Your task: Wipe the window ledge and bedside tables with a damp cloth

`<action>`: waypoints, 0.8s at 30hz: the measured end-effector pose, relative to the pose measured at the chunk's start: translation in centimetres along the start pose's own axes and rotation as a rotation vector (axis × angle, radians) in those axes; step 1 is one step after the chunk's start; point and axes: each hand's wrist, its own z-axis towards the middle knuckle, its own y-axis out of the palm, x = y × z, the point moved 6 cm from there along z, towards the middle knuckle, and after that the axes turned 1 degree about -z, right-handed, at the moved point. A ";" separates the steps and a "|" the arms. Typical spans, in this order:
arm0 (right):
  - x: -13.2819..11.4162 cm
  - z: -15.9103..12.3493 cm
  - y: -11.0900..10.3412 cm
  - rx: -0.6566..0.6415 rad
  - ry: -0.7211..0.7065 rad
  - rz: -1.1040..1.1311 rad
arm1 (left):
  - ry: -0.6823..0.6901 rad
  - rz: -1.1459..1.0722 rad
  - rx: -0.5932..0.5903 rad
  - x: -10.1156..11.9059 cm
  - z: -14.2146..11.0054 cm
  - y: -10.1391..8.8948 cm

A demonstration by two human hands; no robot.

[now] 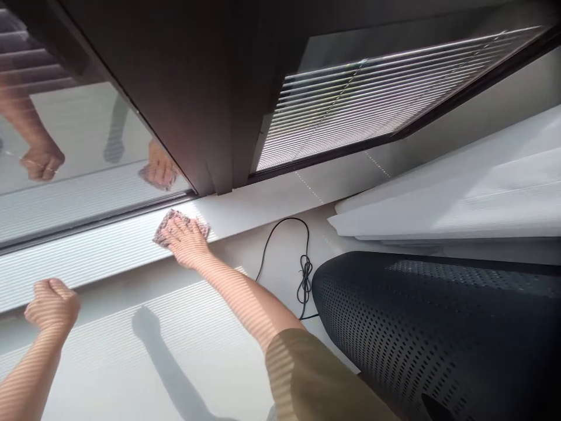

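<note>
On the white windowsill (245, 213), my right hand (188, 238) presses a patterned pinkish cloth (164, 228) flat, fingers stretched over it. The cloth shows beyond my fingertips and at both sides of the hand. At the left, my left hand (52, 304) is curled into a fist at the front edge of the sill; nothing shows in it. I cannot tell whether it touches the sill. The window pane (83, 134) behind mirrors both hands and the cloth.
Dark window frames (219, 88) meet in a corner above the sill. Slatted blinds (350, 105) cover the right window. A black cable (305, 272) lies bundled beside a dark perforated appliance or chair-like object (394, 316). White curtain fabric (460, 187) hangs at the right.
</note>
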 end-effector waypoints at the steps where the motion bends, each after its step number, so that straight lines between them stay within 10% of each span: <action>1: 1.3 -1.0 -1.0 -0.014 0.024 -0.004 | -0.009 -0.005 -0.035 0.4 0.3 0.4; 4: 11.1 -5.7 -5.9 0.076 0.316 -0.039 | 0.026 -0.048 -0.127 1.5 1.3 1.8; 6: 19.3 -9.7 -9.0 0.186 0.784 -0.065 | 0.088 -0.110 -0.138 1.8 1.8 2.8; 9: 23.8 -11.8 -10.0 0.258 1.027 -0.111 | 0.229 -0.230 -0.040 1.8 2.6 4.0; 12: 18.4 -8.4 -6.5 0.273 0.953 -0.170 | 0.393 -0.316 0.014 1.7 3.2 5.4; 20: -15.1 10.1 9.6 0.058 0.042 -0.082 | 0.535 -0.381 0.121 1.0 4.2 7.5; 22: -16.4 10.4 9.9 -0.019 -0.085 -0.071 | 0.534 -0.383 0.116 0.9 4.3 7.6; 24: -12.2 7.9 8.0 -0.061 -0.039 -0.095 | 0.531 -0.402 0.103 0.9 4.3 7.6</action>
